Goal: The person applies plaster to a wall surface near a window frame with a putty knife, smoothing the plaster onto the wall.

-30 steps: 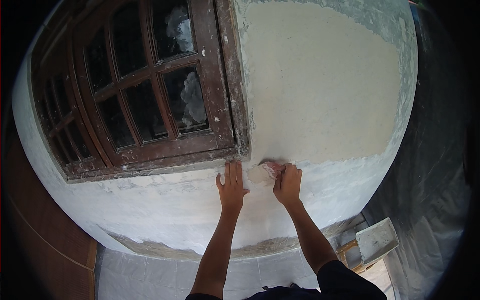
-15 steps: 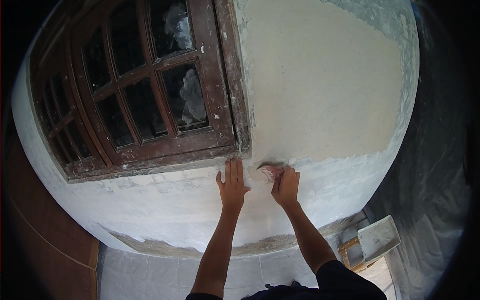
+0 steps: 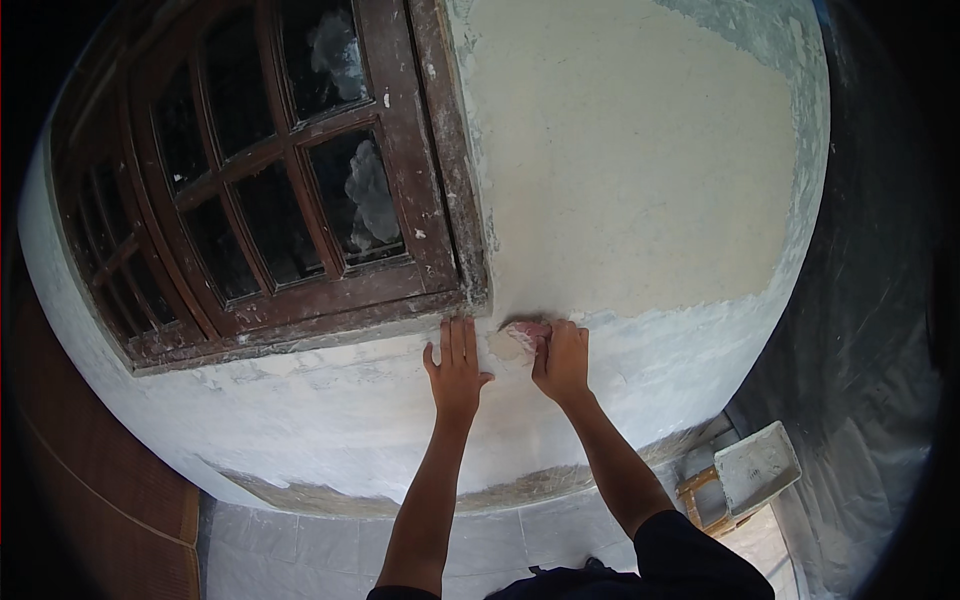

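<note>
Just under the lower right corner of a dark wooden window frame (image 3: 447,302), my left hand (image 3: 456,365) rests open on the wall, fingers stretched upward. To its right, my right hand (image 3: 560,360) is closed on a reddish, white-smeared scraper (image 3: 526,334) with a thin dark edge, held against the wall (image 3: 630,230). The scraper lies over a small beige patch beside the frame corner; what its far edge touches is hard to make out. Above it, a large beige smoothed area borders the window, with rougher white and grey surface around it.
A pale rectangular tray (image 3: 757,465) sits on a small wooden stand (image 3: 700,485) at lower right. Dark plastic sheeting (image 3: 845,420) runs along the right side. A brown woven panel (image 3: 110,470) stands at lower left, beside grey floor tiles (image 3: 300,555).
The view has shifted slightly, so the window and hands appear a little further left. My right hand and the scraper have moved slightly at the same patch; my left hand stays by the frame.
</note>
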Motion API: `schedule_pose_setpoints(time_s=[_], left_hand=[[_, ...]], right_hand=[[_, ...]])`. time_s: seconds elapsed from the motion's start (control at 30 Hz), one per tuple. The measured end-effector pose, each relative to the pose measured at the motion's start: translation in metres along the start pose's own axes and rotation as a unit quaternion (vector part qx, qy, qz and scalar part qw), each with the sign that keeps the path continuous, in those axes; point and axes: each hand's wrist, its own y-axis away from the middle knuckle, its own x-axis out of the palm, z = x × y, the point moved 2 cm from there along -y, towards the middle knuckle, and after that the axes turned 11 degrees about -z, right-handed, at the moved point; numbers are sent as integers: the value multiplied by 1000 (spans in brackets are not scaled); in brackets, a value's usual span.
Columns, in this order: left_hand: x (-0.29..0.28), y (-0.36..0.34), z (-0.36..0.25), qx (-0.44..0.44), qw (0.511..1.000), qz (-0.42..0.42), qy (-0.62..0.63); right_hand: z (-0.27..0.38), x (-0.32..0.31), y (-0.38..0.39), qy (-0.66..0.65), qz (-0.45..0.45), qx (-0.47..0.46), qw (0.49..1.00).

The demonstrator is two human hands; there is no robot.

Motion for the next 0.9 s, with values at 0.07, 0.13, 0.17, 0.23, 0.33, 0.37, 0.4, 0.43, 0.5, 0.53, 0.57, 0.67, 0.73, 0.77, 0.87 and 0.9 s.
schedule_pose_setpoints(time_s=[0.07,0.13,0.17,0.23,0.33,0.37,0.4,0.43,0.5,0.53,0.57,0.67,0.73,0.77,0.87,0.9], left_hand=[[0,1,-1,-9,1000,5,-4],[0,2,3,-8,1000,5,-5],[0,3,6,-5,1000,6,-3],[1,0,1,-2,1000,3,0],[1,0,-1,-4,1000,2,-7],[1,0,1,-7,1000,5,-8],[2,1,2,-9,1000,5,-9],[2,2,4,-7,1000,6,-4],[3,2,4,-4,1000,7,4],[2,0,1,-4,1000,1,7],[1,-1,-1,-3,1000,-5,10],[1,2,2,-9,1000,5,0],[1,2,3,-6,1000,2,2],[1,2,4,-3,1000,0,5],[1,0,-2,-5,1000,-1,2],[0,0,-1,-4,1000,-2,-1]], right_hand=[[-6,-7,-1,4,-21,54,998],[-1,-15,0,-15,-40,119,992],[6,-10,0,-43,-19,85,995],[8,-1,3,-33,9,30,999],[6,2,2,-16,20,8,1000],[3,-3,4,-12,-11,55,998],[2,-8,6,-7,-41,99,994],[9,-11,7,-16,-20,92,995],[11,-1,11,-21,7,40,999],[9,4,14,-23,34,-9,999],[2,5,15,-9,23,11,1000],[-6,-1,19,-3,-40,111,993],[-3,-3,20,-17,-31,107,994],[4,2,19,-27,5,50,998],[-2,1,22,5,48,-3,999],[-8,-4,20,7,-22,74,997]])
